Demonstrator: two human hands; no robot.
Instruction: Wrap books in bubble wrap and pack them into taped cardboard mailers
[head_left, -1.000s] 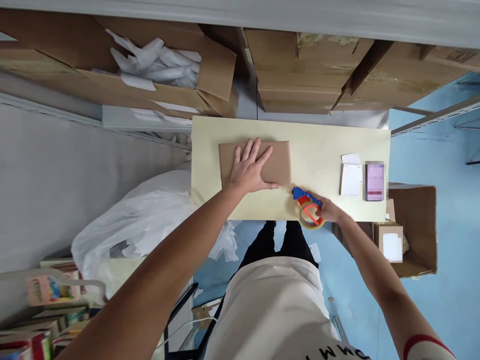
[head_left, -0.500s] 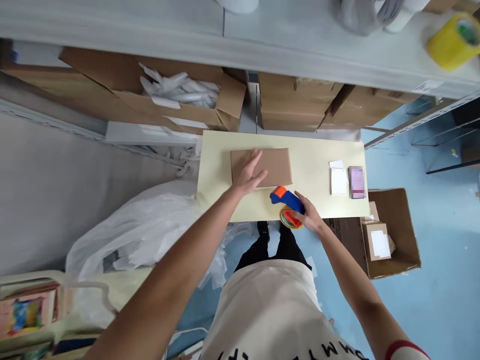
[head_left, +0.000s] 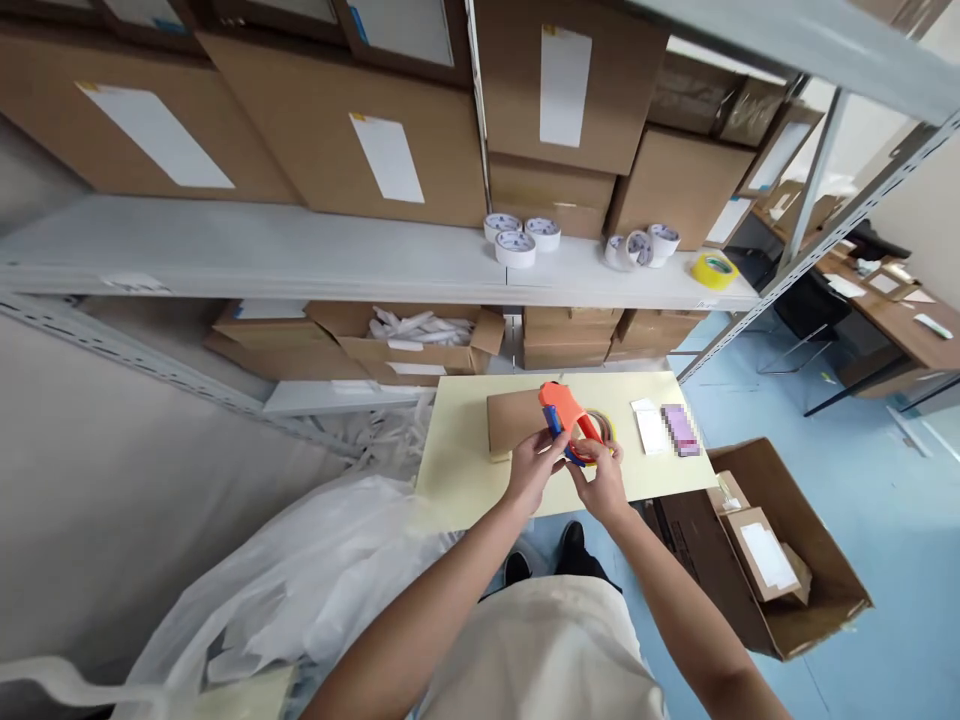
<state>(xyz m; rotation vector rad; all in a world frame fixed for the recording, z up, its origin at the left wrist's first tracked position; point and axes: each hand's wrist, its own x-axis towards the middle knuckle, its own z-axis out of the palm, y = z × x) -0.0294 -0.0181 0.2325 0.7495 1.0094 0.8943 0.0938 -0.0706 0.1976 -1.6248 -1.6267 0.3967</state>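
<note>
Starting at the left, the parcel [head_left: 511,420], pressed flat a second ago, is now let go and lies bare on the table [head_left: 465,455]. The left hand [head_left: 534,466] is moved off it and closed on the dispenser [head_left: 574,425], fingers pinched at the blue front. The dispenser, earlier held low at the table edge, is now raised over the parcel and gripped from below by the right hand [head_left: 598,483]. Labels [head_left: 651,428] are left untouched. Attention is judged shifted from parcel to dispenser.
</note>
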